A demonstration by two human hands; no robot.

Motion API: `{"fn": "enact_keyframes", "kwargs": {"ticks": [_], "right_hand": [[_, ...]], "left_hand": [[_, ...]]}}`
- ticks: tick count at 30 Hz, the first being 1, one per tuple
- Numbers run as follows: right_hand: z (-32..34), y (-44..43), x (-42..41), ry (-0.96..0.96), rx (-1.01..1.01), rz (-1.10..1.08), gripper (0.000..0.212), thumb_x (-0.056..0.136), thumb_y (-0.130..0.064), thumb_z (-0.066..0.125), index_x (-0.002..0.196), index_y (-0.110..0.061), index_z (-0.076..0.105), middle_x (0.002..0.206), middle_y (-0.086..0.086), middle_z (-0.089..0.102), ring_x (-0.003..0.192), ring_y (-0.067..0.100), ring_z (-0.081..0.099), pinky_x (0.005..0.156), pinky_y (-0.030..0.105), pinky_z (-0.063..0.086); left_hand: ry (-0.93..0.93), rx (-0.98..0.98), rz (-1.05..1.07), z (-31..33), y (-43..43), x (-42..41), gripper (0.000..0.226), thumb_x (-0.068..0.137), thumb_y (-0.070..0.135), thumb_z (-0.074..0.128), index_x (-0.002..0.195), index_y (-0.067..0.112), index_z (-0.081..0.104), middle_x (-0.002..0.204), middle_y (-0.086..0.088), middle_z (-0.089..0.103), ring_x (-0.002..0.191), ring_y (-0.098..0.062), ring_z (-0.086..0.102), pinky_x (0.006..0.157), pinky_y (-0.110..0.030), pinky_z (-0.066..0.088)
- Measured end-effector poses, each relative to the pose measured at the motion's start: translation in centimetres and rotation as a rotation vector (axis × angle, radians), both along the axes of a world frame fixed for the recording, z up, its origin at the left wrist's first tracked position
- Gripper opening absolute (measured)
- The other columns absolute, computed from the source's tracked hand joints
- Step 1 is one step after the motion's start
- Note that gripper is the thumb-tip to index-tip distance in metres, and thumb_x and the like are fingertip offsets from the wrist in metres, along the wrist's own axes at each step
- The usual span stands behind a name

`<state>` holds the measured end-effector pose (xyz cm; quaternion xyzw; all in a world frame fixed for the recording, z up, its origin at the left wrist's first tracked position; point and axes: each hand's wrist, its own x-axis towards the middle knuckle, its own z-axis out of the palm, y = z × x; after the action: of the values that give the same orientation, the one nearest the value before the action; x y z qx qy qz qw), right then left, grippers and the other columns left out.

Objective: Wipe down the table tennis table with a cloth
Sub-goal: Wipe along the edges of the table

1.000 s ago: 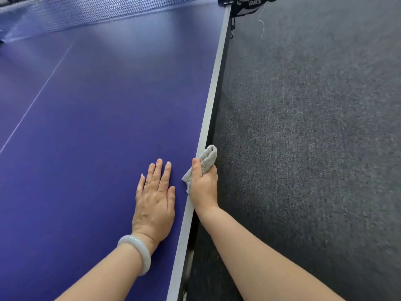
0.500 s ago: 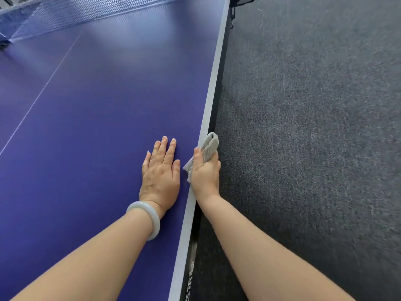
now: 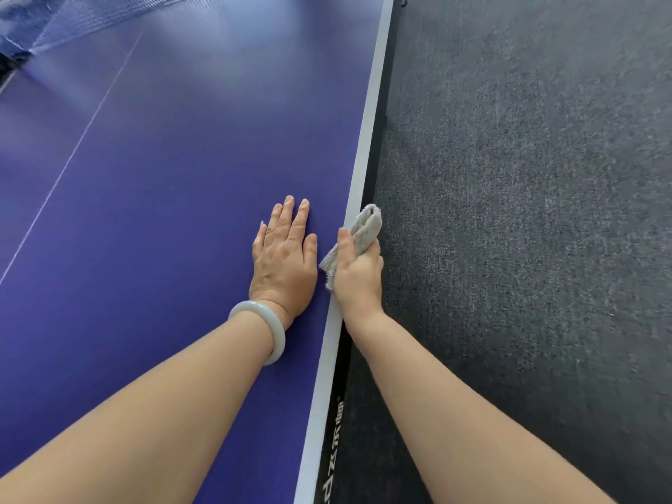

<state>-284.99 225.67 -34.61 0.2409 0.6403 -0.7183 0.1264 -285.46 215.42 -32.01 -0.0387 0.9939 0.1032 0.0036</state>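
Observation:
The table tennis table [image 3: 163, 183] has a purple-blue top with a white line along its right edge. My right hand [image 3: 358, 276] grips a folded grey cloth [image 3: 363, 229] and holds it against that white edge, fingers wrapped over the side of the table. My left hand [image 3: 285, 256] lies flat on the top just left of the cloth, fingers straight and together. A pale bangle [image 3: 265, 327] sits on my left wrist.
The net [image 3: 83, 16] crosses the far end of the table at the top left. A thin white centre line [image 3: 72, 154] runs down the top. Dark grey carpet [image 3: 527, 212] fills everything right of the table edge.
Both hands have slid forward along the right edge toward the net, the cloth moving with my right hand. The view has followed, so the net post at the top has left the frame.

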Motion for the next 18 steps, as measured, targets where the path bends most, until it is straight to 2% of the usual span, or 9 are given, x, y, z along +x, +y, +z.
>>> {"fn": "enact_keyframes", "kwargs": {"ticks": [3,6,11,15,18], "right_hand": [[-0.2,-0.4,5.7,0.035,-0.005,0.036,0.065,0.098,-0.051,0.048,0.155,-0.031,0.022,0.119,-0.003,0.039,0.127,0.026,0.047,0.098,0.026,0.033],[-0.3,-1.0,10.8,0.004,0.018,0.086,0.070,0.096,-0.054,0.046,0.156,-0.034,0.015,0.117,-0.009,0.034,0.127,0.024,0.048,0.097,0.023,0.033],[-0.2,-1.3,10.9,0.013,0.055,0.079,0.067,0.099,-0.046,0.047,0.156,-0.024,0.019,0.127,0.001,0.040,0.128,0.026,0.047,0.102,0.025,0.033],[-0.5,-1.2,11.0,0.045,0.063,0.079,0.066,0.099,-0.048,0.046,0.155,-0.022,0.023,0.132,0.007,0.043,0.125,0.028,0.049,0.102,0.030,0.035],[-0.6,-1.0,10.8,0.049,0.086,0.096,0.066,0.099,-0.051,0.044,0.154,-0.018,0.026,0.133,0.011,0.043,0.126,0.032,0.048,0.104,0.036,0.035]], "left_hand": [[0.000,-0.005,-0.002,0.0,0.0,0.0,0.054,0.106,0.029,0.028,0.158,0.026,0.015,0.166,0.005,0.006,0.152,-0.010,-0.001,0.124,-0.034,-0.003],[0.003,-0.008,0.001,0.0,0.1,0.0,0.053,0.107,0.028,0.029,0.158,0.025,0.016,0.166,0.004,0.008,0.153,-0.011,0.001,0.123,-0.034,-0.003],[0.030,0.017,-0.009,-0.1,-0.2,0.1,0.052,0.106,0.028,0.031,0.157,0.024,0.019,0.166,0.002,0.011,0.153,-0.013,0.003,0.124,-0.035,-0.002],[0.068,0.086,-0.030,0.1,-0.3,0.2,0.049,0.106,0.026,0.038,0.154,0.023,0.031,0.164,0.000,0.018,0.152,-0.015,0.009,0.124,-0.036,0.002],[0.081,0.348,-0.015,0.9,-0.7,0.8,0.039,0.104,0.016,0.044,0.142,0.018,0.052,0.158,-0.001,0.035,0.150,-0.014,0.022,0.123,-0.031,0.010]]}}
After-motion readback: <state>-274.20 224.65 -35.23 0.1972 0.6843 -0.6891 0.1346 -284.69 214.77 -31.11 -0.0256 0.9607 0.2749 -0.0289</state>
